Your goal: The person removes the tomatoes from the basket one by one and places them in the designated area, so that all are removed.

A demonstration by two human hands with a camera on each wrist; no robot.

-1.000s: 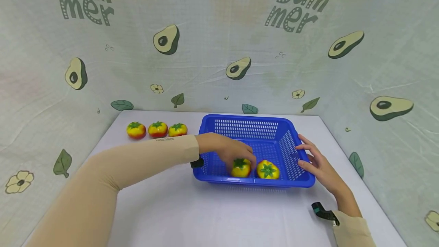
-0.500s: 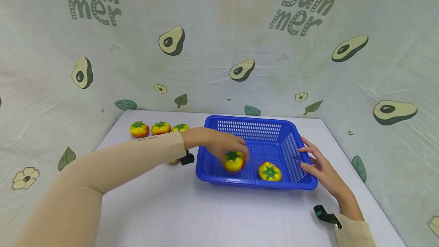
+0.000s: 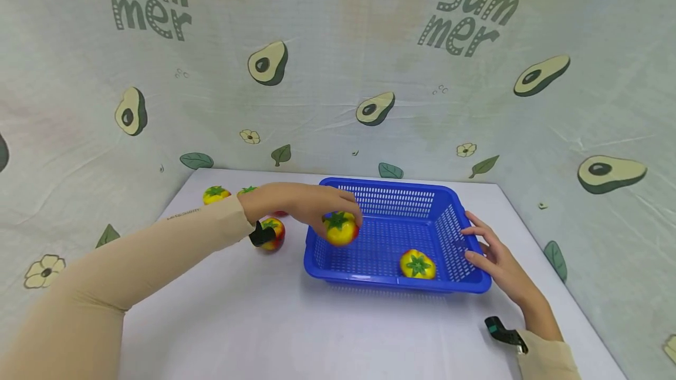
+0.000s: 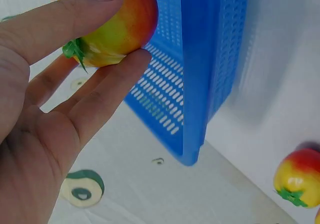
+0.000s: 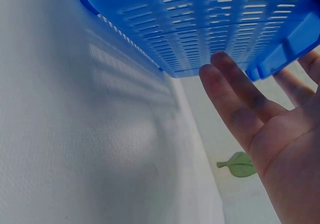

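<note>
My left hand grips a yellow-and-red tomato with a green leafy top, raised over the left side of the blue basket. In the left wrist view, the thumb and fingers curve round this tomato. Another tomato sits in the basket near its front right. My right hand holds the basket's right rim, thumb and fingertips over the edge. Under the rim, lower fingers lie against the slotted wall in the right wrist view.
On the white table, left of the basket, more tomatoes stand: one at the back left, one beside it, and one nearer. My left arm partly covers them. A patterned cloth hangs behind and at the sides.
My left hand has lifted the tomato from the basket's front and carried it left and back. The right hand keeps its place on the rim; the camera view has shifted slightly.
</note>
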